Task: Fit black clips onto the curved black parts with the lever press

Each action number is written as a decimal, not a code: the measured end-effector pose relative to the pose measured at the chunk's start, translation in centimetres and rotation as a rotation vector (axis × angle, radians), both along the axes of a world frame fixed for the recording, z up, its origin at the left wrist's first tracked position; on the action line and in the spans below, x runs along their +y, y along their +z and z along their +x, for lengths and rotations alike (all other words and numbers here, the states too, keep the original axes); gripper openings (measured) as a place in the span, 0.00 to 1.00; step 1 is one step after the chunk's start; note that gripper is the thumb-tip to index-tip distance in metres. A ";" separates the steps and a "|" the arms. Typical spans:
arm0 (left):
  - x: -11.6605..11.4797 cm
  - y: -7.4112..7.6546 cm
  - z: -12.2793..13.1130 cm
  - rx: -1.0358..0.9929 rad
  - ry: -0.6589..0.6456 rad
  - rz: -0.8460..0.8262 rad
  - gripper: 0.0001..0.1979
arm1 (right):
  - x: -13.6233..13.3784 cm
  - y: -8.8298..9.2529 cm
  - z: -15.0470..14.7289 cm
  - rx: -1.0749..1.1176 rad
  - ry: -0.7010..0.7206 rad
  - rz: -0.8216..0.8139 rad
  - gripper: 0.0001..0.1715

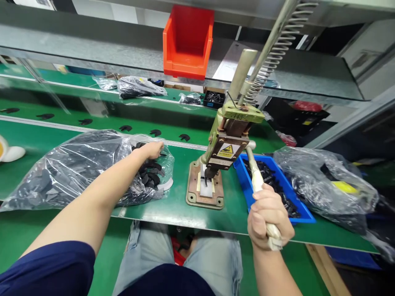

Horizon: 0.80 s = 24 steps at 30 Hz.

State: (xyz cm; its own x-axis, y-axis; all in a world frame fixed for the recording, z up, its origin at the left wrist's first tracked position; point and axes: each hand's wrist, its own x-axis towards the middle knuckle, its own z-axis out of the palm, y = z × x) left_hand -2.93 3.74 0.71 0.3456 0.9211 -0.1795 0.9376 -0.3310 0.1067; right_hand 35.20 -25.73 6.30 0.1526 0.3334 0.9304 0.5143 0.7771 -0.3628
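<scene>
While the lever press (226,161) stands right of centre, our right hand (270,216) wrapped round its lever (254,169), our left hand (153,150) reaches into a clear plastic bag (77,164), centre-left; pinch: cannot tell. Many curved pieces (152,179) remain bagged; six similar lie spaced on the green conveyor (105,124), upper left. We judge: partway.

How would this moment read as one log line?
left hand: at plastic bag of dark pieces | right hand: gripping lever | press: upright on green bench | blue bin: beside press
</scene>
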 end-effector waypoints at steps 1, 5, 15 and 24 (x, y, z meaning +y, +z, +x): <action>-0.5 0.3 0.3 -0.019 -0.015 0.011 0.25 | 0.0 0.0 0.0 -0.004 0.002 -0.004 0.11; -3.7 1.8 2.2 -0.153 -0.194 0.091 0.16 | 0.0 0.0 0.0 -0.013 0.015 -0.009 0.10; -13.4 -0.6 9.8 -0.479 -0.240 -0.047 0.10 | -0.3 0.3 -0.1 -0.034 0.005 -0.040 0.10; -14.4 -0.8 11.7 -1.056 0.074 -0.493 0.18 | -0.1 0.4 -0.6 -0.002 0.006 -0.005 0.11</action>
